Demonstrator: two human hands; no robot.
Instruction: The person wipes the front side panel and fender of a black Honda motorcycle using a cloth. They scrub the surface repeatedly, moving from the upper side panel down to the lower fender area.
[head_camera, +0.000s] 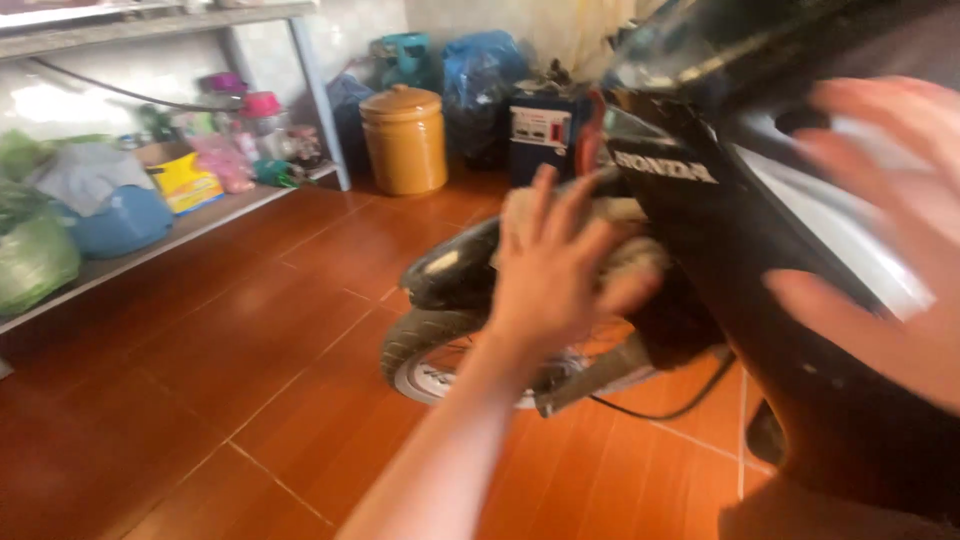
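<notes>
Up front, a black motorbike (700, 250) fills the right half of the view, its front wheel (440, 355) resting on the red-brown tiled floor (200, 380). The left hand (555, 270) is stretched out with fingers spread wide and gripping nothing; its palm lies against a pale, fuzzy cloth (625, 245) that sits on the bike's body just above the front mudguard (455, 265). Whether the hand presses the cloth or only rests on it cannot be told, since the picture is blurred. The right hand (885, 230) is close to the camera at the right edge, also open with fingers apart, holding nothing, and it hovers over or just beside the bike's glossy upper panel; contact there cannot be made out. A thin black cable (665, 410) hangs below the bike near the wheel. Behind the bike stand an ochre lidded jar (403, 140), a blue box (540, 130) with a white face, and a blue plastic bag (480, 70). Along the left wall runs a low shelf (150, 250) carrying a green bag (35, 260), a blue bundle (120, 220), a yellow box (185, 180) and some pink items.
</notes>
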